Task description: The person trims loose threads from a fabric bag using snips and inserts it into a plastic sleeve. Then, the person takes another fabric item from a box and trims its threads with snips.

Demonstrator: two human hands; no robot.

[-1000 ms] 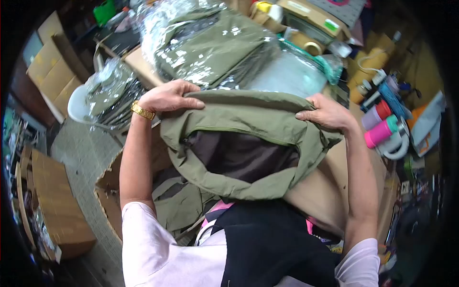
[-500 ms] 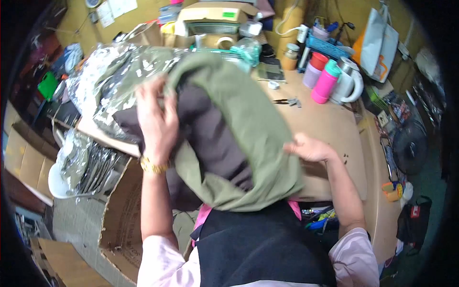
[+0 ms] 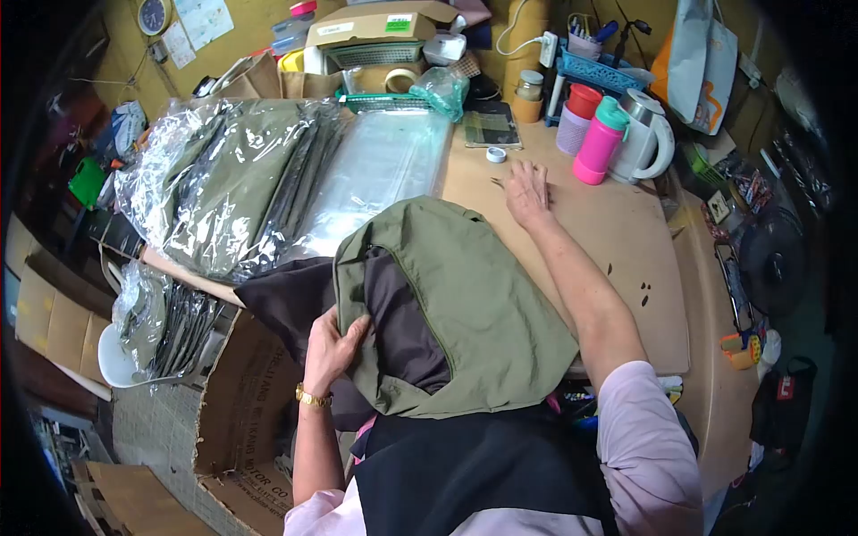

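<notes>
An olive-green garment (image 3: 483, 295) with a dark lining (image 3: 402, 304) lies across the table's front edge, over my lap. My left hand (image 3: 335, 348) grips its left edge, thumb and fingers closed on the cloth. Out on the brown tabletop (image 3: 590, 250), my right hand (image 3: 527, 192) reaches down over a small dark tool (image 3: 498, 182), which is mostly hidden beneath the fingers. Whether the fingers hold it cannot be made out. A small white round lid (image 3: 496, 154) sits just beyond that hand.
Plastic-wrapped garments (image 3: 241, 179) and clear bags (image 3: 380, 170) cover the table's left side. A pink bottle (image 3: 599, 147) and a kettle (image 3: 643, 138) stand at the back right. A cardboard box (image 3: 241, 402) and a white tub (image 3: 134, 357) are at the lower left.
The garment has come down flatter and off the wrapped stack. My right hand has left it and moved up to the tool. My left hand has moved down to the garment's left edge.
</notes>
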